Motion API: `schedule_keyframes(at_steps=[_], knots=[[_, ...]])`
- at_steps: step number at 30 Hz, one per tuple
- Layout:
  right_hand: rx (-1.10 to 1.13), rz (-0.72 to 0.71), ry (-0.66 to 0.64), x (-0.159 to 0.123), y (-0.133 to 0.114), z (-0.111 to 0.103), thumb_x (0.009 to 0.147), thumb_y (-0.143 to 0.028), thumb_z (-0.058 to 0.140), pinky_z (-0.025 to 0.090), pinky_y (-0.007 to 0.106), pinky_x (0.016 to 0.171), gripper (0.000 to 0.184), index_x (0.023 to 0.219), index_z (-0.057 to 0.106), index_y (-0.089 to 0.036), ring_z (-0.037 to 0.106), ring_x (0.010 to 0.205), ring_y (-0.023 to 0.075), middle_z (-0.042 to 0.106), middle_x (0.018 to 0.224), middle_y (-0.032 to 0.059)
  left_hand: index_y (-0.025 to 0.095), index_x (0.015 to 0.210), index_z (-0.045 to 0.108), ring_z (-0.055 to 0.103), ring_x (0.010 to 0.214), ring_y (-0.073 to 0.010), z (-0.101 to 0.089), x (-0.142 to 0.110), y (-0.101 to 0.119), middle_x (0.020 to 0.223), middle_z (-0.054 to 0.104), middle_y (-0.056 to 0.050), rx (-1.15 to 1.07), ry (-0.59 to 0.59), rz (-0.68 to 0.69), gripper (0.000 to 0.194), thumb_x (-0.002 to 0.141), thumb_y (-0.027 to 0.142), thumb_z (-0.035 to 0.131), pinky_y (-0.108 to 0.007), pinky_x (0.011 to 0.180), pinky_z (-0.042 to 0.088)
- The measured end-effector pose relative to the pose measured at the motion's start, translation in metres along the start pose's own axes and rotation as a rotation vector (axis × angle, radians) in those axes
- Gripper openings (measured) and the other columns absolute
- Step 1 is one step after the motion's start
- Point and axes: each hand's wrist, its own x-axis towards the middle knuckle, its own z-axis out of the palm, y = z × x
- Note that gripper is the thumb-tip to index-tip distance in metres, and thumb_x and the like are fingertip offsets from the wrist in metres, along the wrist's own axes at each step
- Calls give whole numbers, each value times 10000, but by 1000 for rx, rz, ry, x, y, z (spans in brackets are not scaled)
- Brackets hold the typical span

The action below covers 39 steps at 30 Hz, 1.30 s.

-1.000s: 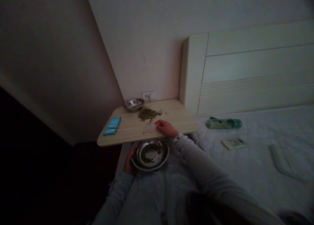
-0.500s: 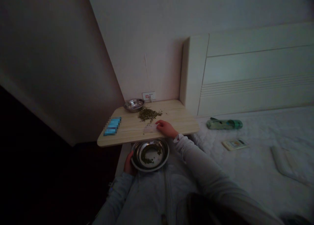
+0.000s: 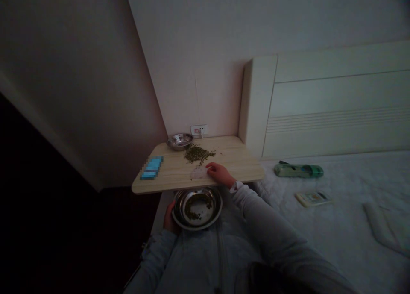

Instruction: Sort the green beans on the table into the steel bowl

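My left hand grips the left rim of a steel bowl, which is tucked just under the table's front edge against my body. Small green granules, like dried beans or seeds, lie in a ring inside it. On the wooden tabletop, my right hand is closed at the right end of a thin, translucent whitish sheet, whose exact kind I cannot make out. Just beyond that sheet spreads a loose pile of green granules.
A second steel bowl stands at the table's back left, by a wall socket. A pixelated blue phone-like thing lies at the left. On the bed are a green bottle, a phone and a pale flat item.
The view has tilted, so the whole scene sits a little lower and further right. Both hands keep their places at the bowl and the sheet; the granules look the same.
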Motion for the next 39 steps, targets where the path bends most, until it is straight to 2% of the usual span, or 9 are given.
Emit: schedule_keyframes(at_steps=[7,12,24,27,33,39], knots=[[-119,73,36,2,-11,9,678,-234,440,332,221,560,245,905,532,-234,496,635,108,590,745,-15,141,549,626,591,763,-202,1,-3,2,532,642,-51,7,-12,-15,238,670,226,440,-300,755,419],[-74,31,8,-1,-9,8,677,-239,443,342,214,573,258,920,527,-233,494,627,99,589,748,-22,136,589,629,593,758,-199,1,-3,1,582,656,-53,3,20,-16,236,678,225,429,-314,763,416],[-36,-19,-31,0,-3,9,661,-228,457,341,196,553,261,908,541,-229,484,596,84,592,728,-32,152,517,606,597,654,-170,0,-2,1,483,618,-20,23,78,27,233,672,207,441,-288,731,425],[-39,-30,-30,-1,-3,9,657,-230,457,340,195,552,259,902,542,-228,483,591,83,590,710,-33,156,519,608,597,610,-165,2,-4,2,493,625,-24,24,63,8,255,683,211,422,-295,725,428],[-22,-43,-56,-3,-4,7,640,-217,468,345,195,569,269,898,543,-224,489,611,84,590,710,-33,146,591,628,597,719,-194,4,-6,2,600,658,-52,32,20,0,220,669,228,440,-306,739,423],[6,-62,-71,-5,-4,6,636,-225,471,340,187,559,270,895,545,-219,476,591,73,582,690,-34,145,564,622,600,671,-187,4,-5,2,546,645,-40,39,43,15,214,666,227,453,-306,733,425]])
